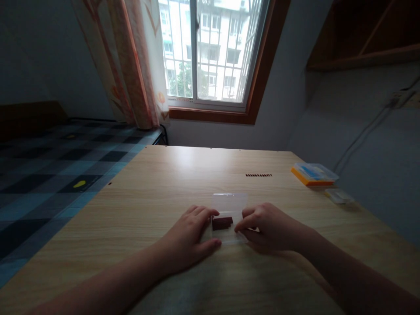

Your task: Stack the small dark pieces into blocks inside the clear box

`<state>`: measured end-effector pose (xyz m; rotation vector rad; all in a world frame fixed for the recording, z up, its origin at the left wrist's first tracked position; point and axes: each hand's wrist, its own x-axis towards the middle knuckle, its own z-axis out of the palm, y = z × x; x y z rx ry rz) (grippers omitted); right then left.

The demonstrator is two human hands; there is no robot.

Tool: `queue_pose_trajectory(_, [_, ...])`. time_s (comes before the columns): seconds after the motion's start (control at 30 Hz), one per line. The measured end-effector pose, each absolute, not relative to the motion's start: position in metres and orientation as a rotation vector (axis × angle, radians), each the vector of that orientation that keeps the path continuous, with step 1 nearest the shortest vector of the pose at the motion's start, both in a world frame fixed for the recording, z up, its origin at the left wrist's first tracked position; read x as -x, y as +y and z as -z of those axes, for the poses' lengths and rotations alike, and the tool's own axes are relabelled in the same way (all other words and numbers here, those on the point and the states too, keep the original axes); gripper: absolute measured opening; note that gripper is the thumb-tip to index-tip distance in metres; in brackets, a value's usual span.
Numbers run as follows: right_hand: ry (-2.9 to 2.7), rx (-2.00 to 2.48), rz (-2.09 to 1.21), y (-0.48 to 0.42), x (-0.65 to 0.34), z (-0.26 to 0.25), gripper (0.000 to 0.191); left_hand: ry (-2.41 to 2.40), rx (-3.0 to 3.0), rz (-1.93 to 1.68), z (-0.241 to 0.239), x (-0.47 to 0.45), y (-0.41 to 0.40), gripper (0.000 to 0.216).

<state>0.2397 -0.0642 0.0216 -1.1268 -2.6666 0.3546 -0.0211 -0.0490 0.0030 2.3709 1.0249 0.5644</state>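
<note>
A small clear plastic box [229, 204] lies open on the wooden table [164, 183], its lid raised toward the window. Dark brown sticks [222, 223] lie packed inside it. My left hand [192, 236] rests on the table against the box's left side, fingers curved onto its edge. My right hand [267, 227] sits at the box's right side, thumb and forefinger pinched together at the edge beside the dark pieces. Whether the pinch holds a piece is hidden.
A short row of small dark pieces [258, 175] lies farther back on the table. An orange and blue flat case [313, 174] and a small clear box [338, 196] sit at the right edge. A bed with a checked cover [59, 170] stands left.
</note>
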Motion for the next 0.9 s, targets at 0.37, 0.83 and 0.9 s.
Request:
queue_pose_trajectory(0.37, [-2.603,1.159,-0.346,-0.0641,-0.2362,-0.0171,0.023,1.012,-2.386,-0.567,-0.0012,0.0215,-0.0483,0.047])
queue_pose_trajectory(0.83, [-2.598,1.237,-0.299,-0.0610,-0.2326,-0.0162,0.023,1.015,-2.388,-0.566,-0.0016,0.0211,-0.0493,0.047])
queue_pose_trajectory(0.9, [-2.607,1.257,-0.287,-0.0614,-0.2316,-0.0170,0.022,1.010,-2.391,-0.569,0.0002,0.0214,-0.0488,0.047])
